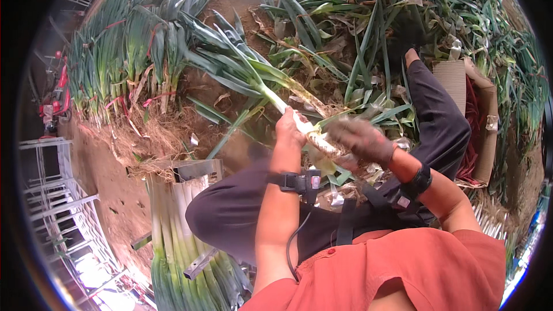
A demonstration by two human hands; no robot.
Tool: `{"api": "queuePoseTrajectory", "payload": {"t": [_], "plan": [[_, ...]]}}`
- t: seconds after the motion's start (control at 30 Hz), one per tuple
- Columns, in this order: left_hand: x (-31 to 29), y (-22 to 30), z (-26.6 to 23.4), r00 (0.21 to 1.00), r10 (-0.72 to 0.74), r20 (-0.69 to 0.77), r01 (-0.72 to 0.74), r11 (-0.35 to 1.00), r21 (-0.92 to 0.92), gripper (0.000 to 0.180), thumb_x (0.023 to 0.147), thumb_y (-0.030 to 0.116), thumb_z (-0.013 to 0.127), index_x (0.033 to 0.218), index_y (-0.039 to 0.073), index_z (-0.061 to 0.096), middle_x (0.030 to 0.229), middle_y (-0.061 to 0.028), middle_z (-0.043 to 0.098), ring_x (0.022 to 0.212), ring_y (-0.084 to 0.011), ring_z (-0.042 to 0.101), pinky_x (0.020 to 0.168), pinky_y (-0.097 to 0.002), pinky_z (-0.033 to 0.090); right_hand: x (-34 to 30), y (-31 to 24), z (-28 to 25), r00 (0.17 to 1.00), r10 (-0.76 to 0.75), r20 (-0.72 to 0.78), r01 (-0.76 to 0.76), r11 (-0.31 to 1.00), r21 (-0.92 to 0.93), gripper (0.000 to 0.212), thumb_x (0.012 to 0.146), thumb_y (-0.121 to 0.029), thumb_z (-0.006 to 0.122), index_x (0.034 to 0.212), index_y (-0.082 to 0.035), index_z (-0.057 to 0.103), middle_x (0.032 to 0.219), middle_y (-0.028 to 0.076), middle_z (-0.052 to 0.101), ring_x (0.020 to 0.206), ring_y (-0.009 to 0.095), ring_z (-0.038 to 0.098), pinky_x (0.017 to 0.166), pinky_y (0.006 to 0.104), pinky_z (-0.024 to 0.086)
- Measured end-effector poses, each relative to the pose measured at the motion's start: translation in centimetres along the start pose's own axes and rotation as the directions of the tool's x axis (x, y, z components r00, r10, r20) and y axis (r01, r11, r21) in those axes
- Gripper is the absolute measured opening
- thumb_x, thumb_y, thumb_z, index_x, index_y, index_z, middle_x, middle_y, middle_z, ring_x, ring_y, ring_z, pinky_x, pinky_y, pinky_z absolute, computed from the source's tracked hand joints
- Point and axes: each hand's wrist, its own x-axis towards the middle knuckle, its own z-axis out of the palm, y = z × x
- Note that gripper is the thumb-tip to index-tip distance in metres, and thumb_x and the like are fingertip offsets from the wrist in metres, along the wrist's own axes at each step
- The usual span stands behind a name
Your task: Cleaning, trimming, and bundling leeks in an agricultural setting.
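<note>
The left hand (290, 128) is closed around the white stalk of a leek (262, 80), just below where the long green leaves fan out. The right hand (362, 140) is blurry, so I cannot tell if its fingers are closed, but it sits at the root end of the same leek, over the person's lap. To do this well, I think the left hand should hold the stalk tight and steady while the right hand pulls the dirty outer skin down and away in one smooth go. A stack of clean leeks (173, 230) lies in a metal rack on the left. Loose leaves (357, 17) cover the ground ahead.
</note>
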Motion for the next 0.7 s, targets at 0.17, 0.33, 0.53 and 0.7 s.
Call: {"api": "queuePoseTrajectory", "payload": {"t": [0.17, 0.33, 0.53, 0.7], "plan": [[0.1, 0.0, 0.5, 0.999, 0.037, 0.031, -0.037, 0.999, -0.025, 0.023, 0.094, 0.028, 0.044, 0.080, 0.010, 0.044, 0.061, -0.0003, 0.042, 0.049, -0.0122, 0.043, 0.045, -0.0259, 0.039, 4.3, 4.0, 1.9, 0.901, 0.337, -0.273, -0.280, 0.933, 0.228, 0.054, 0.089, -0.037, 0.052, 0.129, -0.003, 0.042, 0.129, 0.020, 0.045, 0.117, 0.030, 0.047, 0.098, 0.0350, 0.037], [1.6, 0.6, -0.2, 0.989, 0.139, 0.040, -0.141, 0.990, 0.033, 0.020, 0.095, 0.022, 0.041, 0.091, 0.003, 0.042, 0.076, -0.0085, 0.050, 0.060, -0.0195, 0.050, 0.055, -0.0325, 0.047, 6.0, 3.5, 6.7, 0.729, 0.537, 0.424, -0.648, 0.344, 0.680, 0.059, 0.089, -0.055, 0.042, 0.119, -0.005, 0.052, 0.105, 0.010, 0.057, 0.088, 0.016, 0.054, 0.077, 0.0286, 0.043], [3.8, 1.9, 0.0, 0.999, 0.032, 0.022, -0.033, 0.999, 0.032, 0.017, 0.093, 0.019, 0.043, 0.085, 0.005, 0.042, 0.064, -0.0063, 0.046, 0.051, -0.0184, 0.045, 0.048, -0.0320, 0.042, 3.1, 2.4, 4.0, 0.742, 0.535, 0.403, -0.640, 0.389, 0.663, 0.036, 0.090, -0.039, 0.050, 0.104, -0.005, 0.057, 0.075, 0.003, 0.056, 0.067, 0.010, 0.050, 0.057, 0.0290, 0.040], [6.0, 4.2, -0.4, 0.980, 0.155, -0.122, -0.146, 0.986, 0.083, 0.016, 0.091, 0.020, 0.048, 0.084, 0.006, 0.044, 0.063, -0.0043, 0.045, 0.047, -0.0162, 0.042, 0.043, -0.0314, 0.037, -1.9, 1.6, 0.7, 0.980, 0.053, 0.190, -0.059, 0.998, 0.029, 0.019, 0.078, -0.007, 0.052, 0.096, -0.001, 0.053, 0.097, 0.019, 0.054, 0.080, 0.037, 0.057, 0.066, 0.0402, 0.044]]}}
